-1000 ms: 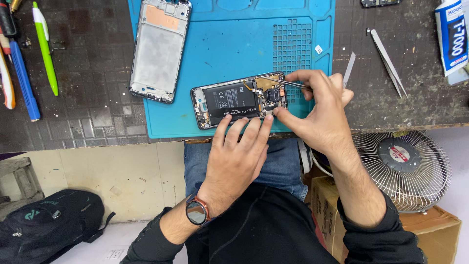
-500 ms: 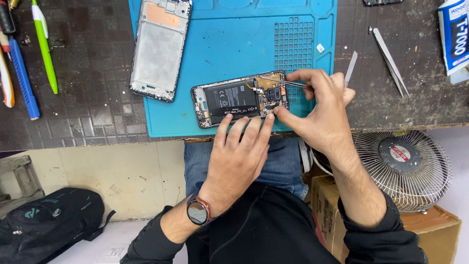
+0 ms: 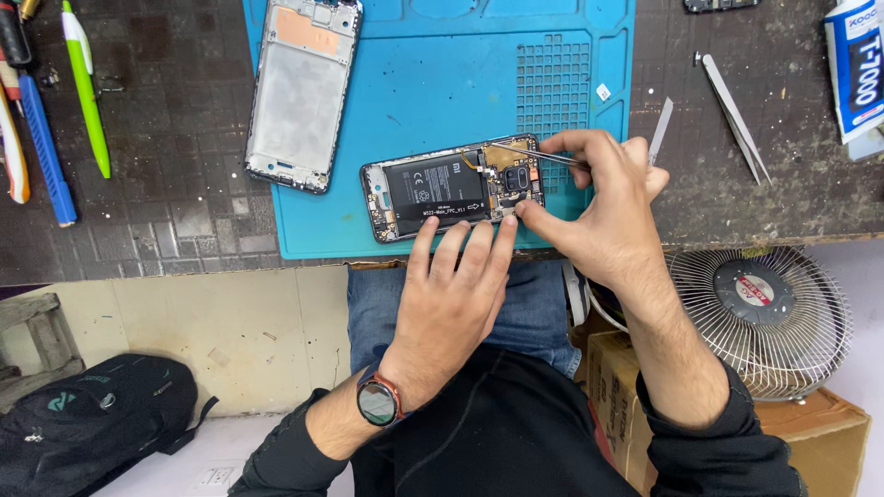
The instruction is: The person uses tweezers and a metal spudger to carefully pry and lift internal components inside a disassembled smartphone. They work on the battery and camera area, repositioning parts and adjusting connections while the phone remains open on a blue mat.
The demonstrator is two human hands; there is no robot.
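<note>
Gripping tweezers (image 3: 534, 153), the right hand (image 3: 603, 207) probes the opened phone (image 3: 451, 187) on the blue mat (image 3: 424, 92); the left hand (image 3: 456, 290), fingers extended, steadies its near edge, grasping nothing.

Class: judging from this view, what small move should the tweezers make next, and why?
Probably ease the tweezers tip down onto the board beside the camera module: the right hand holds them angled there, and the left hand steadies the opened phone.

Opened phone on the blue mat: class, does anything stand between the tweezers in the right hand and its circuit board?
Nothing visible does. The right hand holds tweezers whose tip already reaches the exposed board of the opened phone. The left hand rests on the phone's near edge, away from the tip.
</note>
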